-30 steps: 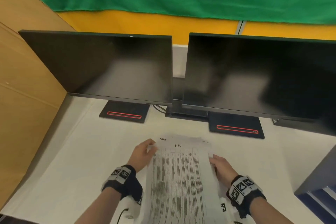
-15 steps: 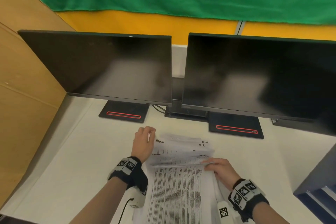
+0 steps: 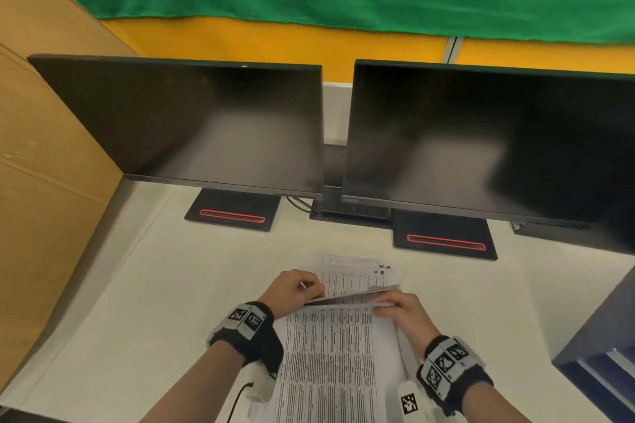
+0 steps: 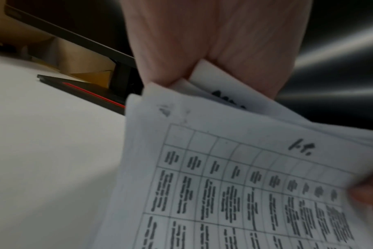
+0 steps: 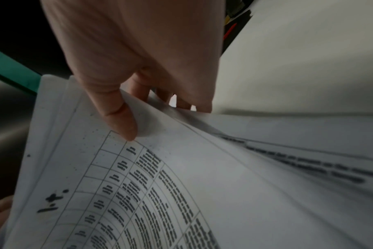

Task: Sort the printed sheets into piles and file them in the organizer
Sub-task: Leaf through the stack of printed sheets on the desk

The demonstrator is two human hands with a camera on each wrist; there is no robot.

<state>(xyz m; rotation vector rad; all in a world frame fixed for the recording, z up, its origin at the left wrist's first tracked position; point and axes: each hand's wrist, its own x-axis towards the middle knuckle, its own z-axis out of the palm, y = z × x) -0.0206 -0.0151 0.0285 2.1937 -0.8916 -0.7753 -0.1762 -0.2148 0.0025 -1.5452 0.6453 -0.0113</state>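
A stack of printed sheets [image 3: 330, 354] with dense tables lies on the white desk [image 3: 154, 302] in front of me. The far edge of the top sheets is lifted, and more sheets [image 3: 354, 271] show beneath. My left hand [image 3: 295, 290] grips the far left corner, with paper corners wedged between its curled fingers [image 4: 213, 42]. At the far right corner my right hand [image 3: 400, 307] pinches the top sheet [image 5: 181, 185], thumb [image 5: 121, 121] on top and fingers underneath. The top sheet [image 4: 234, 185] bears a handwritten mark above its grid.
Two dark monitors [image 3: 192, 127] [image 3: 488, 141] stand behind the paper on black bases with red stripes [image 3: 233, 215]. A cardboard wall [image 3: 41, 182] closes the left side. A dark blue unit [image 3: 601, 354] stands at the desk's right edge. Bare desk lies left of the stack.
The far edge of the top sheets has been raised off the stack by my right hand. My left hand went out to the far left corner and curled onto the paper there.
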